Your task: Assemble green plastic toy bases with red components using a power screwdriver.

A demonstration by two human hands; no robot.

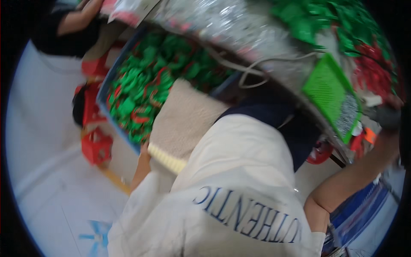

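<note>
My left hand (pixel 144 150) is closed at the left corner of a pale yellow ribbed edge (pixel 168 159). This edge runs along the front of a beige, cloth-like square (pixel 184 118), which lies beside my lap; I cannot tell whether it is a cushion or a padded seat. At the far right, my right arm reaches over the table, and my right hand (pixel 394 103) is blurred beside a dark grey rounded thing (pixel 384 117). Its fingers are not clear. Next to that hand lies a bright green tray (pixel 326 88) with many small silvery pieces (pixel 347 113) at its near end.
A blue bin (pixel 104 92) full of green and red pieces (pixel 143 83) stands ahead left. Clear plastic (pixel 231 23) covers the table, crossed by a white cable (pixel 257 68). Green pieces (pixel 308 17) are heaped far right. Red stools (pixel 96 145) and another person's arm (pixel 77 21) are at left.
</note>
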